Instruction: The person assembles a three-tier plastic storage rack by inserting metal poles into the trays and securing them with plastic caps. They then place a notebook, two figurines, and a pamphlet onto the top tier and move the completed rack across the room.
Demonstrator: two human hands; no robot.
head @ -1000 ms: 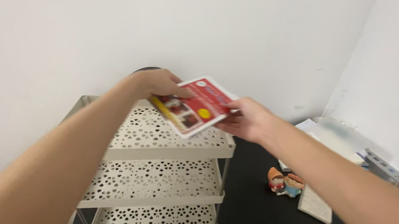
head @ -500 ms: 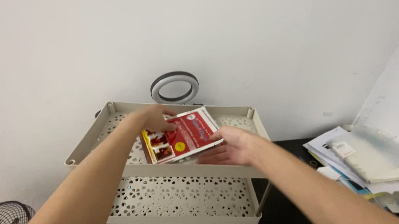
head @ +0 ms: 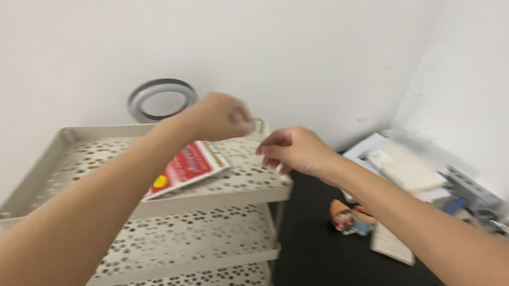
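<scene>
Ring light [head: 162, 99], small figurine [head: 349, 218], stacked papers [head: 403, 170]

Red packet [head: 189, 166], beige perforated cart [head: 71, 145]

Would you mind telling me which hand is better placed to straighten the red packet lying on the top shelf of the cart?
Probably the left hand: it hovers directly above the red packet on the cart. The right hand hangs past the shelf's right end, farther from the packet. Both are blurred and appear empty.

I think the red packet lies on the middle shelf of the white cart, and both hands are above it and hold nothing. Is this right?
Not quite: the head view shows the red packet on the top shelf of the white cart, not the middle one. The left hand and right hand are above it, apparently holding nothing.
</scene>
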